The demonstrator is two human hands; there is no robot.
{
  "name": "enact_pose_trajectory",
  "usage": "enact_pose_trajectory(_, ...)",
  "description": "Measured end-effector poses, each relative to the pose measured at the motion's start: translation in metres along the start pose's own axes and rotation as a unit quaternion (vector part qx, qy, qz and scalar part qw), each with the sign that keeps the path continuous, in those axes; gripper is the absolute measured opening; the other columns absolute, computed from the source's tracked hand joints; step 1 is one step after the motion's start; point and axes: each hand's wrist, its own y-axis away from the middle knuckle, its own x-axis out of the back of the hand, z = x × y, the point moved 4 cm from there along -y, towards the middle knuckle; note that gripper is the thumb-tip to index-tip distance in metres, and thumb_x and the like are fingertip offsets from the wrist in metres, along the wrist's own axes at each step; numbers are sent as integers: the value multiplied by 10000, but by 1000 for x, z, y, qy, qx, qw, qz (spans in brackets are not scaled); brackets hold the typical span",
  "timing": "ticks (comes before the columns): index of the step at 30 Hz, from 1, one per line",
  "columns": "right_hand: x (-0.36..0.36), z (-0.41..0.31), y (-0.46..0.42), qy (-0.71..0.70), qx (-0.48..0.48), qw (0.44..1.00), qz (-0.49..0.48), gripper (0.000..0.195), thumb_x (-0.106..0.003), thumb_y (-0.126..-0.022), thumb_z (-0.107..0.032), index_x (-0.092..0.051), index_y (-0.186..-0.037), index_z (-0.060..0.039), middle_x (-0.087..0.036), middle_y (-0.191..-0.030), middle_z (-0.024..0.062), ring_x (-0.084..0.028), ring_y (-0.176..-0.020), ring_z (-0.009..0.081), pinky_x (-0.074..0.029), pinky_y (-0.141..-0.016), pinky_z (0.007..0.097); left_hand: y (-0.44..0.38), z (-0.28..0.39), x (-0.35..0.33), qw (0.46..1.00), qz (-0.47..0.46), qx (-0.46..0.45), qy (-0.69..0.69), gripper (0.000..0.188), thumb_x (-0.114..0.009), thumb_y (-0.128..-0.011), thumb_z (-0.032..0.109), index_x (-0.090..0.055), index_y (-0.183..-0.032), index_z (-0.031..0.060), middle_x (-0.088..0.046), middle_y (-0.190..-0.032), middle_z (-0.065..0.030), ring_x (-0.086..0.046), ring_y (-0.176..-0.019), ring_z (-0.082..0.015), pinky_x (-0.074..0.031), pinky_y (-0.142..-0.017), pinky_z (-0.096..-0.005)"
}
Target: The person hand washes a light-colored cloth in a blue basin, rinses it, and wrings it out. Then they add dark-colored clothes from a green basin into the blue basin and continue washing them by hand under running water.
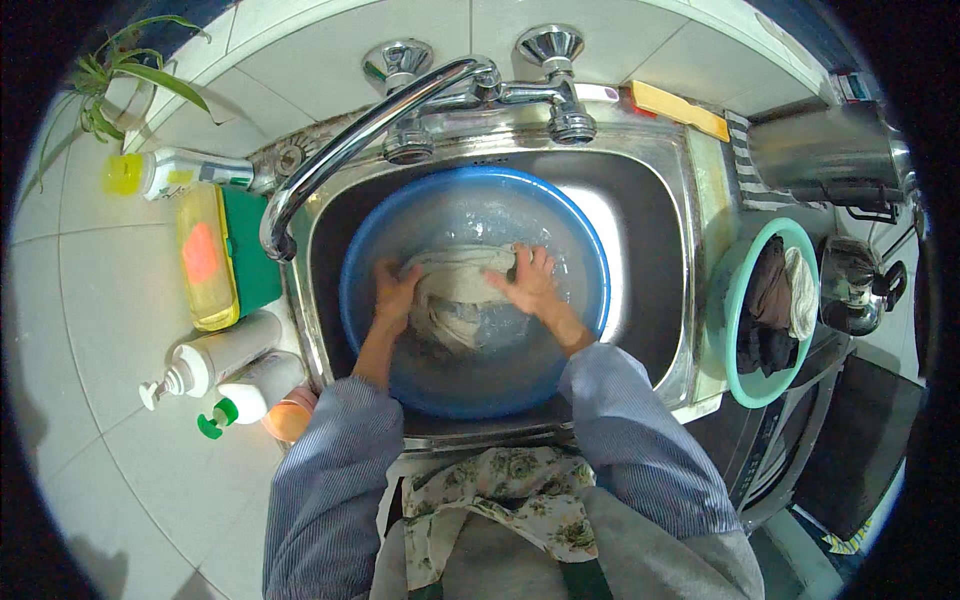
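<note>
A blue-rimmed round basin (594,225) holds cloudy water and sits in the stainless steel sink (649,300). A pale wet cloth (465,281) lies bunched in the water, partly under the surface. My left hand (394,296) is at the cloth's left end, its thumb apart from blurred fingers. At the right end, my right hand (532,281) touches the cloth with thumb and fingers spread. Striped blue sleeves cover both forearms. A chrome faucet (375,112) arches over the basin's upper left, its spout beyond the sink's left rim.
Left of the sink lie a green-and-yellow box (251,251), a white pump bottle (225,352), a green-capped bottle (259,386) and a yellow-capped bottle (195,172). On the right are a mint basin of dark clothes (720,300), a metal pot (821,157), a kettle (851,285) and a yellow-handled brush (679,110).
</note>
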Motion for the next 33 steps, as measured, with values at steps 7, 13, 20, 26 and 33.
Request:
enact_pose_trajectory(7,-52,10,-16,119,157,957,-215,412,-471,-819,-250,-470,-1195,-82,-485,-1214,153,-538,-1004,359,-442,-831,469,-26,-89,-19,938,-132,-45,-318,532,-584,-743,153,-430,-1240,43,-542,-1096,-166,-533,-992,-302,-418,-866,-420)
enact_pose_trajectory(13,-28,-21,-20,-287,230,930,-19,220,-579,-768,-210,-630,-958,-112,-509,-1111,166,-500,-1042,324,-417,-871,429,-35,-72,-49,918,-126,279,251,433,-526,-836,313,-472,-1220,120,-551,-1118,-129,-534,-993,-262,-451,-841,-391)
enact_pose_trajectory(20,63,-154,79,-186,279,927,170,191,-616,-744,-285,-655,-835,-121,-473,-1121,143,-549,-944,358,-446,-809,435,20,22,-55,946,-276,-11,173,359,-532,-842,376,-534,-1104,131,-568,-955,-65,-552,-903,-207,-462,-760,-369)
enact_pose_trajectory(26,40,-108,5,-91,138,985,47,284,-534,-801,-307,-660,-845,-57,-618,-811,206,-611,-773,376,-477,-690,446,66,9,-82,962,-80,232,121,243,-476,-878,337,-561,-893,110,-521,-712,-3,-509,-674,-142,-405,-545,-328)
enact_pose_trajectory(33,28,9,-6,-85,2,996,-26,367,-445,-822,-353,-657,-938,-76,-616,-940,218,-571,-929,382,-425,-876,434,102,34,-40,977,-119,177,-17,253,-550,-836,267,-576,-961,48,-581,-801,-39,-551,-664,-155,-453,-572,-285)
